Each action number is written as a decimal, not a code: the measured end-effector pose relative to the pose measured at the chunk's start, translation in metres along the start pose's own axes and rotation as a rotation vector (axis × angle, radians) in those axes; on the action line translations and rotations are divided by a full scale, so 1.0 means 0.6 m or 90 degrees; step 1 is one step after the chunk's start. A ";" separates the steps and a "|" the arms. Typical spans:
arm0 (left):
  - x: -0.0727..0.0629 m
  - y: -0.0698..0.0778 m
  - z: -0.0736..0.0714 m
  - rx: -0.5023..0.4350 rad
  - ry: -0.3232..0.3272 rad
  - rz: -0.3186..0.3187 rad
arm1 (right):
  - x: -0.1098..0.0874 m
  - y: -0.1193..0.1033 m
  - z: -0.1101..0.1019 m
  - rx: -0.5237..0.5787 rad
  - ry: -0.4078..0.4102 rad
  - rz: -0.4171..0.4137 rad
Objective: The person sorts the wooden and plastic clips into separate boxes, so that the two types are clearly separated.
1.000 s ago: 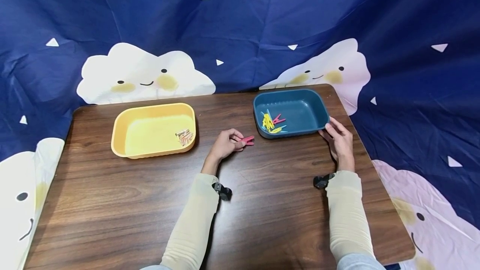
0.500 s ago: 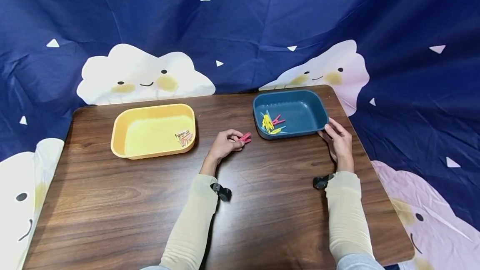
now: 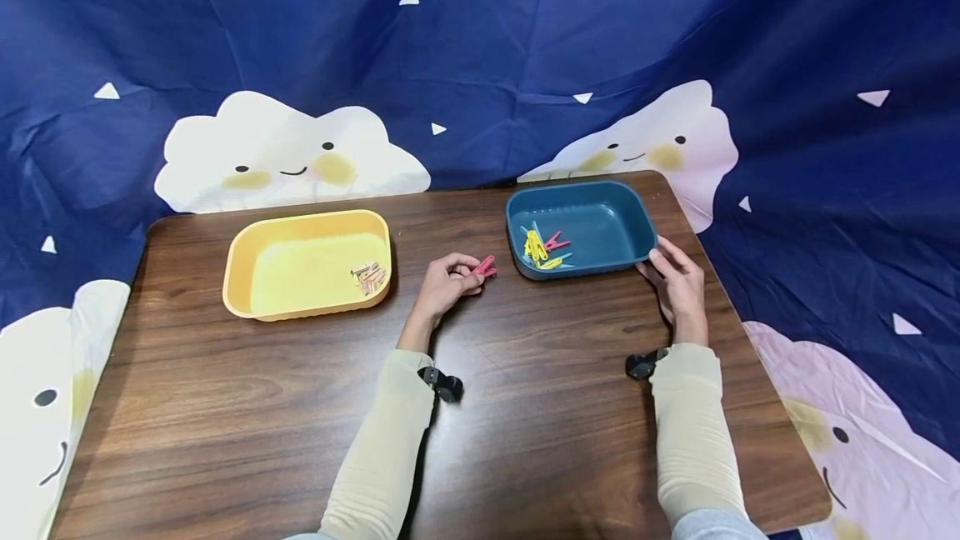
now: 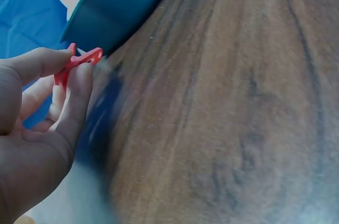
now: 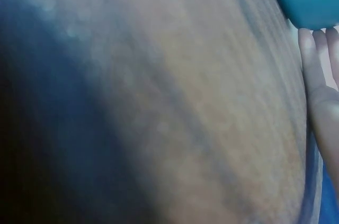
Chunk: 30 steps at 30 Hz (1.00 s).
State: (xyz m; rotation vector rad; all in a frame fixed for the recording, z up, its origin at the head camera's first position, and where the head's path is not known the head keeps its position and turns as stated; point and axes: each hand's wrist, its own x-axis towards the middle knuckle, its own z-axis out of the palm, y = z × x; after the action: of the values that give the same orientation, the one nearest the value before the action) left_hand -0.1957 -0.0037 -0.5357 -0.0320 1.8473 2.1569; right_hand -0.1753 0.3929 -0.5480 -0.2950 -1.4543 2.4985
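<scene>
My left hand (image 3: 444, 283) pinches a pinkish-red plastic clothespin (image 3: 485, 267) between thumb and fingers, raised over the table between the two basins. The left wrist view shows the clothespin (image 4: 79, 62) at the fingertips, with the blue basin's outer wall (image 4: 114, 15) behind it. At the front right corner of the dark blue basin (image 3: 607, 227), my right hand (image 3: 681, 286) touches the rim and side with fairly straight fingers. Inside that basin, at its left end, lie several yellow clothespins (image 3: 536, 247), light blue ones and a red clothespin (image 3: 556, 242).
A yellow basin (image 3: 281, 265) stands at the left of the table, with several small wooden clothespins (image 3: 370, 277) in its right end. The brown wooden table (image 3: 262, 423) has a rounded edge at the far right. Behind hangs a blue curtain (image 3: 480, 48) with clouds.
My left hand has shifted slightly up and left with the red clothespin, which now tilts up more. My right hand stays at the blue basin's corner.
</scene>
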 end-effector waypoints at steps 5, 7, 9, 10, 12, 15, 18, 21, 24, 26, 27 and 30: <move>0.000 0.009 0.004 -0.039 0.029 0.018 | 0.001 0.000 0.000 -0.016 0.005 -0.003; 0.000 0.011 0.008 -0.064 0.033 0.023 | 0.001 0.000 -0.001 -0.014 0.006 -0.003; 0.001 0.012 0.014 -0.093 0.036 0.029 | 0.001 -0.001 -0.002 -0.011 0.004 -0.003; 0.001 0.013 0.016 -0.108 0.039 0.029 | 0.001 -0.001 -0.002 -0.010 0.004 -0.002; 0.001 0.015 0.022 -0.124 0.046 0.030 | 0.001 -0.002 -0.001 -0.001 0.001 -0.001; 0.001 0.017 0.027 -0.130 0.059 0.031 | 0.000 -0.002 0.001 0.003 0.002 0.001; 0.001 0.016 0.030 -0.124 0.063 0.030 | -0.001 -0.002 0.000 0.004 0.005 0.003; 0.003 0.016 0.032 -0.121 0.067 0.028 | -0.001 -0.001 -0.001 0.001 0.003 0.003; 0.005 0.018 0.035 -0.119 0.071 0.027 | -0.001 -0.001 0.000 0.004 0.001 0.004; 0.008 0.020 0.038 -0.124 0.070 0.028 | -0.001 -0.001 0.000 0.002 0.002 0.003; 0.008 0.021 0.039 -0.130 0.068 0.028 | -0.001 -0.002 0.001 0.002 0.003 0.003; 0.011 0.025 0.045 -0.155 0.060 0.025 | -0.001 -0.002 0.002 0.002 0.004 0.002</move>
State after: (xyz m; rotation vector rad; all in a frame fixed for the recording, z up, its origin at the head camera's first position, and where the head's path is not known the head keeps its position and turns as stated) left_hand -0.2008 0.0217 -0.5182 -0.1528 1.6337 2.4353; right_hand -0.1752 0.3921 -0.5463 -0.3049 -1.4486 2.4987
